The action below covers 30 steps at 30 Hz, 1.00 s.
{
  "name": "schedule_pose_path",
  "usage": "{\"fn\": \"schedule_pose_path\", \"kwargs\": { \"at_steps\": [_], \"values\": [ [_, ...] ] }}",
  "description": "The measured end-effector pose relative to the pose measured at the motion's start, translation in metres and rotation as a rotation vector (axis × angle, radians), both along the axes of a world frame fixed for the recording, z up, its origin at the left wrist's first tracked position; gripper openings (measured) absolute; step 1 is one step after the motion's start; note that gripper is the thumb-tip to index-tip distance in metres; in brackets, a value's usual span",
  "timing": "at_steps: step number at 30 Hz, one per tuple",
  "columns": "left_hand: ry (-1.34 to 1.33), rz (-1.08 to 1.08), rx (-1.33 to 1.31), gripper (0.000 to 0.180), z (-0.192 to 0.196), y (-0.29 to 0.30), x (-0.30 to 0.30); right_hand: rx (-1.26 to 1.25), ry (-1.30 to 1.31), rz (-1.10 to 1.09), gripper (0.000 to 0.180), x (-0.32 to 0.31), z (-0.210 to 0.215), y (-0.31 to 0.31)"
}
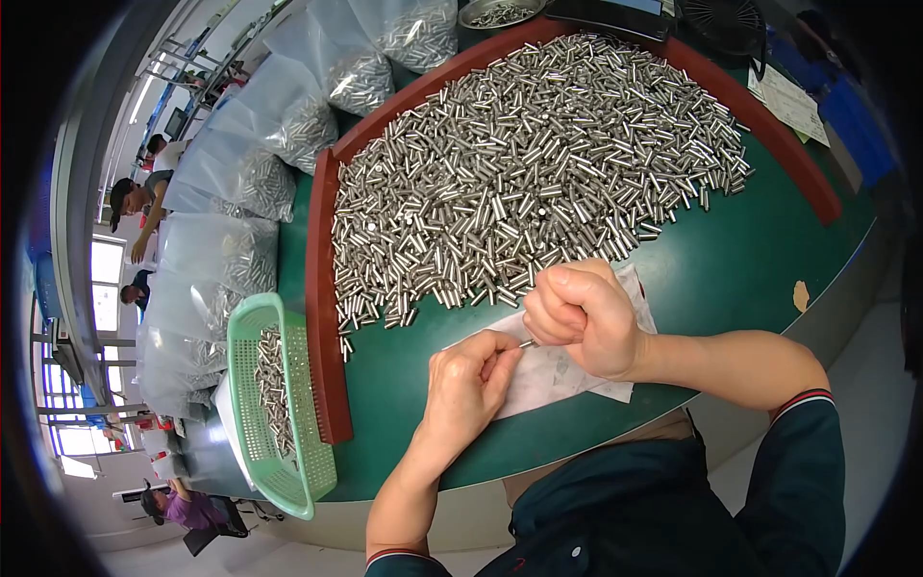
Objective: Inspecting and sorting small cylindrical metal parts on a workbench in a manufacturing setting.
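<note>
My left hand (466,380) is closed in a pinch over the near edge of the green table. Between its fingertips and my right hand (591,317) shows the end of a small metal pin (527,343). My right hand is curled into a fist just right of it, and whatever lies inside is hidden. Under both hands is a white cloth or sheet of paper (553,385) with faint marks. Beyond them spreads a large heap of short silvery metal pins (538,163).
A dark red rim (325,288) borders the heap. To its left stands a green plastic basket (245,413) holding some pins. Clear bags of pins (260,183) line the far left edge. A metal bowl (500,13) and papers (788,106) sit at the back. Other people are at far left.
</note>
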State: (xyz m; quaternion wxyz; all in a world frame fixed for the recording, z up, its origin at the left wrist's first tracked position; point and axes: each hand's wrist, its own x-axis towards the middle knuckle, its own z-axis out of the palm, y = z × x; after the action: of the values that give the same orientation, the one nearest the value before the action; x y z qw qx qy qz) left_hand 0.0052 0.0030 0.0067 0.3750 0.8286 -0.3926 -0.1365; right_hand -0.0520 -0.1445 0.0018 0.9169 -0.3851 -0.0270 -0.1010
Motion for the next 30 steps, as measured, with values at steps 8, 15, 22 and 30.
{"fn": "schedule_pose_path", "kwargs": {
  "at_steps": [8, 15, 22, 30],
  "values": [
    [0.030, -0.005, 0.048, 0.004, 0.004, -0.001, 0.002, -0.088, -0.027, 0.005, 0.038, -0.003, 0.001, 0.007],
    [0.018, -0.019, 0.046, 0.003, 0.005, -0.002, 0.002, -0.219, -0.012, -0.010, 0.032, -0.005, 0.005, 0.009],
    [0.036, -0.021, 0.032, 0.004, 0.005, -0.003, 0.002, -0.208, -0.035, -0.039, 0.036, -0.002, 0.002, 0.009],
    [1.014, 0.095, -0.441, 0.005, 0.003, 0.022, 0.028, -0.127, 0.008, 0.061, 0.037, -0.003, 0.004, 0.002]
  ]
}}
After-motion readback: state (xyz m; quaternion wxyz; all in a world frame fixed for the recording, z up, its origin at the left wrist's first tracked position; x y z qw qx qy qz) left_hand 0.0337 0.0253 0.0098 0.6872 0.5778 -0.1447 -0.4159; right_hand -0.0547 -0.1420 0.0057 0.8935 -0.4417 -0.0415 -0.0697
